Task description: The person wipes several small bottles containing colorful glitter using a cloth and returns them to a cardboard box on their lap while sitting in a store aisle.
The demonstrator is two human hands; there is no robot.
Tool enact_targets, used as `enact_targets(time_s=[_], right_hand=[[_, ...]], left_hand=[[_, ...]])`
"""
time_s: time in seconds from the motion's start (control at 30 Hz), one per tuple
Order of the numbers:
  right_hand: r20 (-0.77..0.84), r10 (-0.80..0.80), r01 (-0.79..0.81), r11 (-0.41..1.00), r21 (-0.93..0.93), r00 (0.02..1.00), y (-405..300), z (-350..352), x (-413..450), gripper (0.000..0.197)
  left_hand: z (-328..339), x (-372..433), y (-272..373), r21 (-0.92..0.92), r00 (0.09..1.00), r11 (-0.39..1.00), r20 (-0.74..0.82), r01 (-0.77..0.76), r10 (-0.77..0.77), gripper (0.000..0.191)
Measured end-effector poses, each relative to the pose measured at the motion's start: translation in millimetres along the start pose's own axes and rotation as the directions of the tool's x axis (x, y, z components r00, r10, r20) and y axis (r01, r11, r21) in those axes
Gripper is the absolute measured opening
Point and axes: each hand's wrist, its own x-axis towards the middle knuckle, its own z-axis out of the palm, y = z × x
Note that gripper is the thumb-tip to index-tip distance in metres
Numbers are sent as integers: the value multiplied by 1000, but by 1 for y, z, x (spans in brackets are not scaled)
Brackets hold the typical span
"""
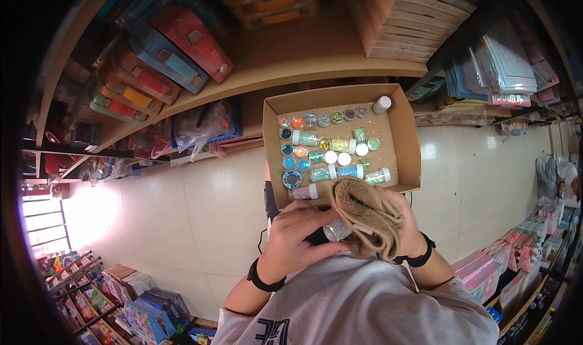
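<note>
Between the thumb and fingers of my left hand [298,235] is a clear jar of silvery glitter [337,231]. My right hand [410,222] grips a folded brown cloth [364,213], which presses against the jar and hides its right end. Just beyond both hands sits an open cardboard box [407,140]. Inside it are several small glitter jars, among them an orange one [297,122], a blue one with a white lid [350,172] and a pink one [304,192]. A white-lidded jar [382,104] stands in the box's far right corner.
A wooden shelf [273,58] runs behind the box, bearing several coloured cases [191,40] and a stack of flat boxes [405,26]. Below it at left is a blue basket [234,122] with plastic-wrapped goods. Packed display racks [519,263] line the right. Another person [567,176] is at far right.
</note>
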Motion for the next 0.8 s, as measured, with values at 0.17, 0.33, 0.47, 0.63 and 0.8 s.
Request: enact_targets(time_s=[0.17, 0.33, 0.47, 0.63, 0.8], right_hand=[[-18, -136, 133, 986, -103, 991, -2, -9, 2, 76], [-199, -53, 44, 998, -53, 979, -1, -5, -6, 72], [-287, -56, -45, 942, -333, 956, -9, -5, -6, 71], [-422, 279, -324, 945, -39, 863, 4, -10, -18, 86], [-82, -33, 20, 988, -151, 996, -7, 3, 3, 72]], left_hand=[[-1, 1, 2, -4, 1000, 1000, -20, 1, -1, 49], [-4, 7, 4, 144, 997, 987, 48, -66, 60, 36], [0, 4, 3, 154, 994, 982, -7, -106, 109, 29], [1, 3, -1, 236, 985, 965, -101, -116, 143, 24], [4, 5, 4, 289, 981, 943, -49, -166, 188, 23]])
